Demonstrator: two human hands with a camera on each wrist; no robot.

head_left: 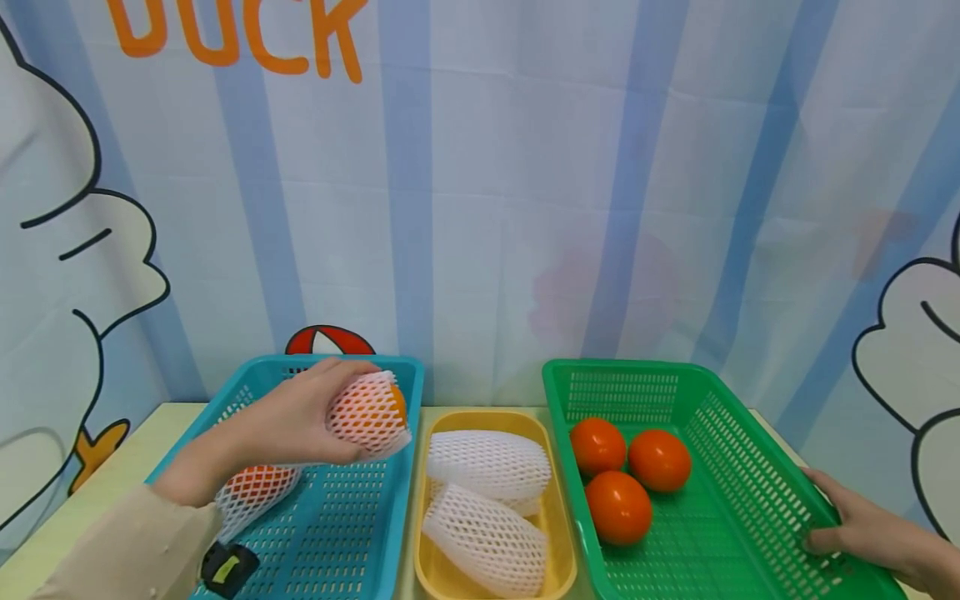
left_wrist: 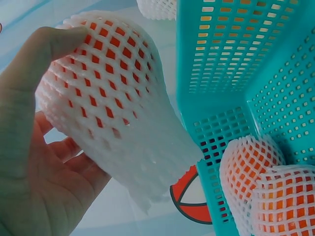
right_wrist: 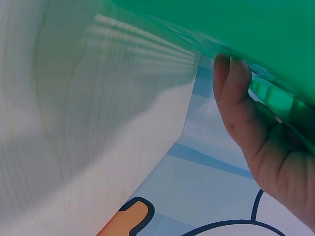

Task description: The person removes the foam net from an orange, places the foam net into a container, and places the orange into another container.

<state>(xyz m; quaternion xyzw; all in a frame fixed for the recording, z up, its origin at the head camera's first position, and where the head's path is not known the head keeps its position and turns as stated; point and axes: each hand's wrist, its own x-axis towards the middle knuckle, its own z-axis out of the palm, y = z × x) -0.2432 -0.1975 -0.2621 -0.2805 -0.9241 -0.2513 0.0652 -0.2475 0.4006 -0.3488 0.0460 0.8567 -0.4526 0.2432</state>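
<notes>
Your left hand was curled round a netted orange fruit, thumb opposite fingers, above the blue basket. Its foam net looked soft and light, the fruit firm and probably slick, so a rounded hold at its middle, through the mesh, seemed surest; the slack end would likely just fold. Your right hand gripped the green basket by its side. The left wrist view showed two wrapped fruits inside the blue basket, the head view one, partly hidden; only the head view showed three bare fruits.
</notes>
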